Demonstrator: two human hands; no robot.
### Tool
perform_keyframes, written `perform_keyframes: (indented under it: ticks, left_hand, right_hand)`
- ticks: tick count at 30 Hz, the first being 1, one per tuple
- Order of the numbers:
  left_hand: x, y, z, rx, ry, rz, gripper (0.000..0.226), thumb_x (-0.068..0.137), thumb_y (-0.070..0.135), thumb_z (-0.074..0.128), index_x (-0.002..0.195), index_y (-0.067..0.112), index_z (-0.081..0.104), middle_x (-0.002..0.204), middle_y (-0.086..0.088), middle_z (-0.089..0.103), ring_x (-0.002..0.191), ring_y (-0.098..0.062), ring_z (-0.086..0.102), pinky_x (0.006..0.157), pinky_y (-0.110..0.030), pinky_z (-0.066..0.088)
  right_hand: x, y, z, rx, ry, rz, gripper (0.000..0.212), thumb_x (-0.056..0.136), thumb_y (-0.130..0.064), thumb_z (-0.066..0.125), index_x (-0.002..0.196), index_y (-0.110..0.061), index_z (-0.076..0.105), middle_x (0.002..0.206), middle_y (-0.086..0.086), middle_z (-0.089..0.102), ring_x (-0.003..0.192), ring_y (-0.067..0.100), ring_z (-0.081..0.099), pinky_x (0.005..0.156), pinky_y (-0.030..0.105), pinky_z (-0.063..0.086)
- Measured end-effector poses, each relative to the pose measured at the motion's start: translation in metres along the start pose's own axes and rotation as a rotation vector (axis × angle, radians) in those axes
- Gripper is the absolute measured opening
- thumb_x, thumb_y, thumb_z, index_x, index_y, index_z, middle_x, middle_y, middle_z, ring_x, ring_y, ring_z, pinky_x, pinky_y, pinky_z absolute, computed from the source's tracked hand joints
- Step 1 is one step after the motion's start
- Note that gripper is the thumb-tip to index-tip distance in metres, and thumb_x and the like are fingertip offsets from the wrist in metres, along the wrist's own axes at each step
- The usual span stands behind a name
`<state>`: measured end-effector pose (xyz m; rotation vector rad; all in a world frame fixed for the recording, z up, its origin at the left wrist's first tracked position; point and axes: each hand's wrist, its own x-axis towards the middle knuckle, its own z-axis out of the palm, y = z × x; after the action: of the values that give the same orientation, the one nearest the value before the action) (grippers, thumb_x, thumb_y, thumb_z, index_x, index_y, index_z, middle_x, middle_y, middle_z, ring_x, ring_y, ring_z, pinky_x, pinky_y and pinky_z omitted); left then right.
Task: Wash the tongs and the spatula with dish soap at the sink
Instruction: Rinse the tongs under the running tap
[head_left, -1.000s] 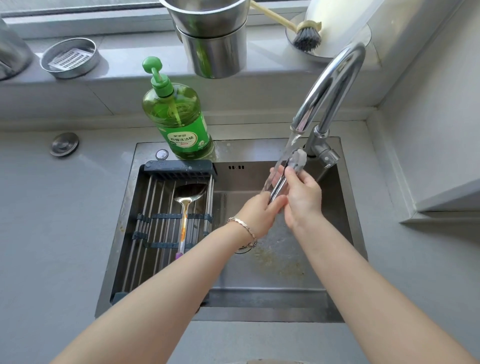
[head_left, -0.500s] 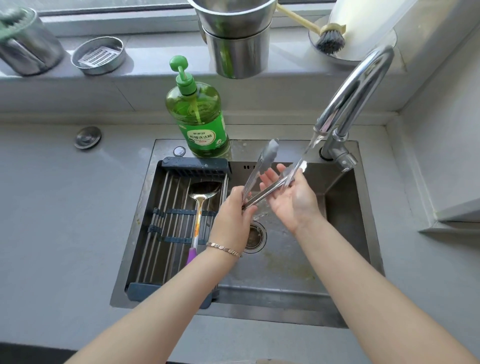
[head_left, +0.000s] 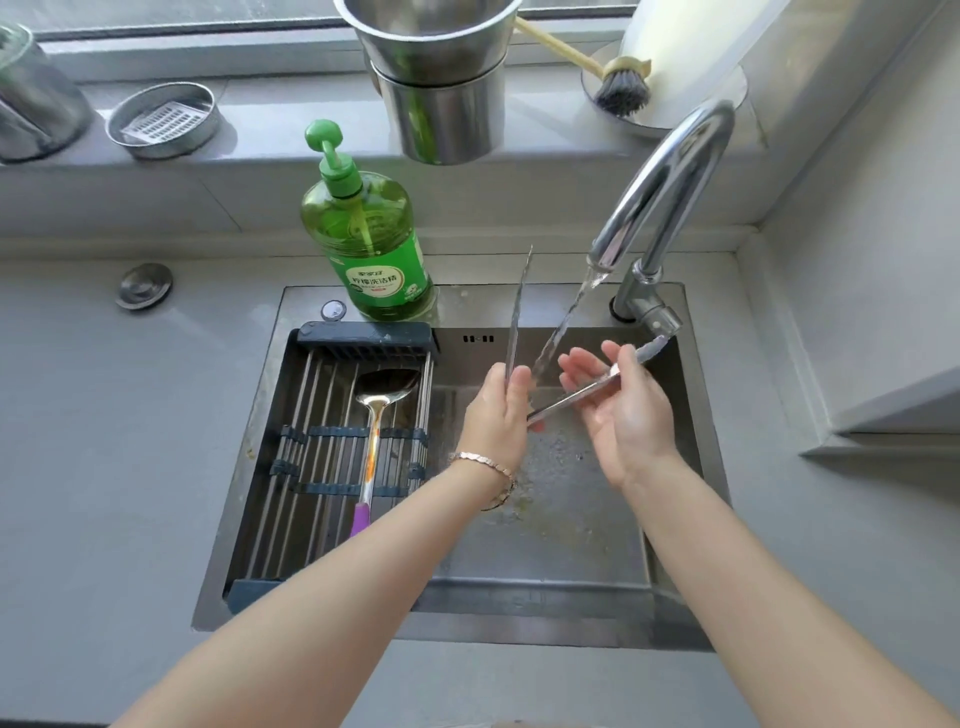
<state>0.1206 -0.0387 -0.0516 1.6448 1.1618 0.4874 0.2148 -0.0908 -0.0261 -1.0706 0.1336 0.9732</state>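
Steel tongs (head_left: 517, 322) are spread wide over the sink (head_left: 545, 561), one arm pointing up and the other running right. My left hand (head_left: 493, 415) grips them at the hinge end. My right hand (head_left: 623, 410) cups the lower arm, thumb over it, under the water running from the tap (head_left: 670, 176). A steel spatula (head_left: 382, 415) with a purple handle tip lies on the drying rack (head_left: 322, 457) over the sink's left half. The green dish soap bottle (head_left: 369, 244) stands at the sink's back rim.
On the windowsill stand stacked steel pots (head_left: 441, 88), a round steel dish (head_left: 163, 119) with a grater and a dish brush (head_left: 618, 88). A round metal plug (head_left: 144, 285) lies on the grey counter to the left. A wall step rises at the right.
The tongs went from shut under the tap to spread wide. My right hand moved from gripping near the tip to rubbing along the lower arm. The view shifted left.
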Motion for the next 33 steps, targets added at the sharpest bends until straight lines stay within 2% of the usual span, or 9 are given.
perform_keyframes:
  ticks: [5,11,13,16,20,24,28,31,33]
  left_hand:
    - [0.015,0.01,0.026,-0.248,-0.063,-0.352,0.059,0.098,0.048,0.02,0.054,0.014,0.04,0.038,0.003,0.044,0.027,-0.006,0.048,0.034,-0.012,0.032]
    - [0.003,0.002,0.032,-0.317,-0.145,-0.448,0.051,0.098,0.046,0.025,0.061,0.014,0.04,0.047,-0.002,0.044,0.025,-0.007,0.047,0.03,-0.01,0.025]
    - [-0.001,-0.009,0.028,-0.336,-0.127,-0.465,0.042,0.099,0.038,0.026,0.075,0.01,0.046,0.037,0.0,0.047,0.026,-0.008,0.044,0.032,-0.013,0.025]
    - [-0.01,-0.027,0.021,-0.299,-0.149,-0.532,0.018,0.098,0.018,0.03,0.096,0.007,0.043,0.043,0.001,0.056,0.027,-0.007,0.038,0.036,-0.014,0.025]
    - [-0.022,-0.044,0.012,-0.153,-0.248,-0.663,0.018,0.099,0.019,0.033,0.106,0.006,0.044,0.075,-0.003,0.051,0.05,-0.013,0.048,0.039,-0.019,0.039]
    - [-0.025,-0.055,-0.002,0.185,-0.397,-0.647,0.026,0.099,0.027,0.032,0.099,0.007,0.05,0.08,-0.005,0.055,0.062,-0.019,0.058,0.047,-0.022,0.043]
    - [-0.022,-0.07,-0.017,0.361,-0.41,-0.578,0.031,0.097,0.025,0.036,0.113,0.007,0.056,0.09,-0.009,0.062,0.083,-0.024,0.063,0.059,-0.026,0.048]
    - [-0.019,-0.078,-0.026,0.418,-0.361,-0.53,0.028,0.095,0.022,0.04,0.111,0.009,0.059,0.098,-0.01,0.068,0.093,-0.025,0.067,0.082,-0.035,0.055]
    - [-0.018,-0.081,-0.029,0.455,-0.338,-0.509,0.026,0.095,0.021,0.04,0.11,0.01,0.059,0.103,-0.009,0.068,0.095,-0.023,0.066,0.085,-0.035,0.054]
  right_hand:
    - [-0.008,-0.011,-0.012,-0.371,-0.047,-0.28,0.012,0.095,-0.02,0.052,0.086,-0.016,0.057,0.078,0.0,0.068,0.077,0.019,0.065,0.083,0.034,0.053]
    - [-0.014,-0.009,-0.023,-0.508,-0.018,-0.331,0.015,0.094,-0.023,0.053,0.079,-0.021,0.055,0.07,0.0,0.064,0.071,0.018,0.062,0.075,0.027,0.048]
    - [-0.007,-0.001,-0.03,-0.57,0.026,-0.227,0.002,0.093,-0.019,0.055,0.091,-0.018,0.055,0.079,-0.003,0.062,0.078,0.014,0.062,0.084,0.031,0.049]
    - [0.001,0.021,-0.041,-0.718,0.005,0.127,0.021,0.09,-0.012,0.059,0.11,-0.007,0.054,0.09,0.001,0.061,0.087,0.015,0.06,0.09,0.034,0.049]
    - [-0.006,0.059,-0.049,-0.753,-0.099,0.565,0.012,0.095,-0.017,0.051,0.088,-0.009,0.056,0.078,0.004,0.063,0.067,0.015,0.06,0.08,0.033,0.054]
    - [0.006,0.083,-0.061,-0.739,-0.017,0.684,0.019,0.098,-0.012,0.043,0.107,0.003,0.05,0.08,0.014,0.064,0.064,0.025,0.065,0.058,0.032,0.058]
    - [0.038,0.096,-0.085,-0.762,0.143,0.701,0.031,0.101,-0.016,0.038,0.124,0.005,0.042,0.089,0.021,0.063,0.072,0.031,0.066,0.044,0.028,0.055]
    - [0.059,0.104,-0.104,-0.831,0.223,0.743,0.026,0.102,-0.017,0.034,0.098,0.004,0.049,0.076,0.016,0.057,0.058,0.024,0.056,0.053,0.03,0.054]
    - [0.069,0.11,-0.115,-0.897,0.259,0.735,0.03,0.102,-0.014,0.032,0.08,0.001,0.045,0.082,0.018,0.057,0.042,0.023,0.056,0.032,0.022,0.045]
